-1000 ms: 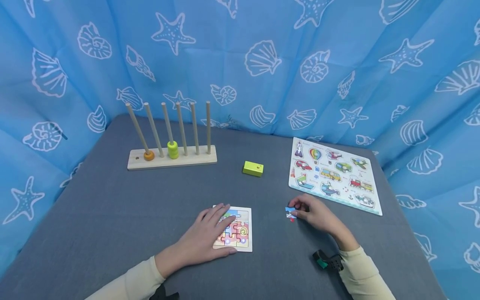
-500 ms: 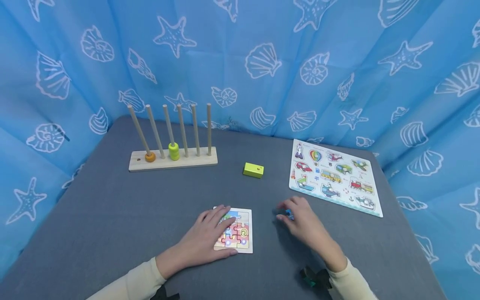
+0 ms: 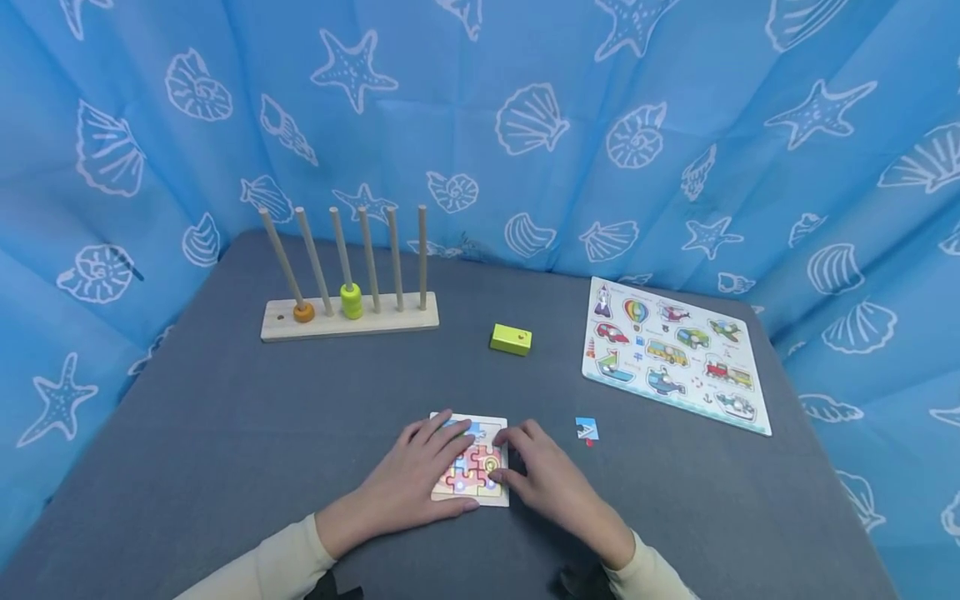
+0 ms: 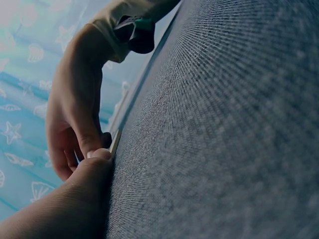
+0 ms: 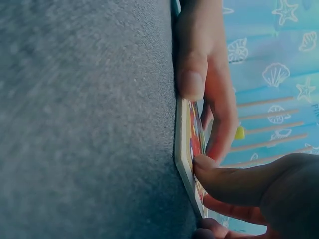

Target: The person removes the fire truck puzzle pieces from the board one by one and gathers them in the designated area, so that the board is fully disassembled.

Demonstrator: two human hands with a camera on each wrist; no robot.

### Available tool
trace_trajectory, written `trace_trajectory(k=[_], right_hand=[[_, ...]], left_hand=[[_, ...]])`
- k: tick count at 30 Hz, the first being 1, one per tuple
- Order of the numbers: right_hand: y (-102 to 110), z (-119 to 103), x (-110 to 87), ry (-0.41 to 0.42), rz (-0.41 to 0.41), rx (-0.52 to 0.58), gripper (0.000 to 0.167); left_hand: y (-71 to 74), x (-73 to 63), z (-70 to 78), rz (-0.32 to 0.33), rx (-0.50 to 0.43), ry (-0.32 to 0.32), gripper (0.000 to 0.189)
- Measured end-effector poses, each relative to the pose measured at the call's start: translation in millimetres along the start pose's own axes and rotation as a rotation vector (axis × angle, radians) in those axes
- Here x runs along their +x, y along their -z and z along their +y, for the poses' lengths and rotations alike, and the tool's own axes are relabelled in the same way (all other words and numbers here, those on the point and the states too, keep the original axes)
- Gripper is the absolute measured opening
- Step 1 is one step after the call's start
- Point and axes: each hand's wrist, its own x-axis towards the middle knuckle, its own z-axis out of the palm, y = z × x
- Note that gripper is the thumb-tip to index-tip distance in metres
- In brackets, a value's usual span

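Note:
A square jigsaw puzzle in a pale wooden frame lies flat on the grey table. Across its left part rests my left hand, fingers extended and thumb along the near edge. My right hand is at the right side, its thumb and fingertips bent and apart on the puzzle's face. In the right wrist view, the right thumb touches the coloured face, and the left thumb lies at the board's end. Some pieces are hidden under the left hand. A loose blue-and-white puzzle piece lies right of the right hand.
A wooden peg stand with one orange ring and yellow-green beads stands at the back left. Behind the puzzle lies a yellow-green block. A vehicle picture board is at the back right; a blue curtain hangs behind.
My right hand has let go of the blue-and-white puzzle piece, which stays on the table, and has moved left to the puzzle's right side. My left hand has stayed on the puzzle.

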Motion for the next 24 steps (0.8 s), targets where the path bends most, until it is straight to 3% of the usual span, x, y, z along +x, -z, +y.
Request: trace_trajectory(k=[4,8,14,19,24], right_hand=[[-0.3,0.3,2.1,-0.016,-0.002,0.021,0.03],[-0.8,1.4,3.4,-0.035,-0.011,0.036,0.03],[-2.5,1.4,5.4,-0.039,0.015,0.058,0.023],[-3.7,1.2,7.6,-0.039,0.034,0.081,0.019],[-3.0,0.2,9.2,-0.034,0.029,0.089,0.018]], left_hand=[[0.1,0.6,-1.1,0.014,-0.001,-0.036,0.068],[1.6,0.7,-2.2,0.043,-0.011,-0.127,0.06],[5.5,-1.2,-3.8,0.063,-0.046,-0.233,0.064],[5.9,-2.5,-4.6,0.013,-0.058,-0.252,0.064],[5.8,-2.7,-5.1,0.02,-0.046,-0.259,0.062]])
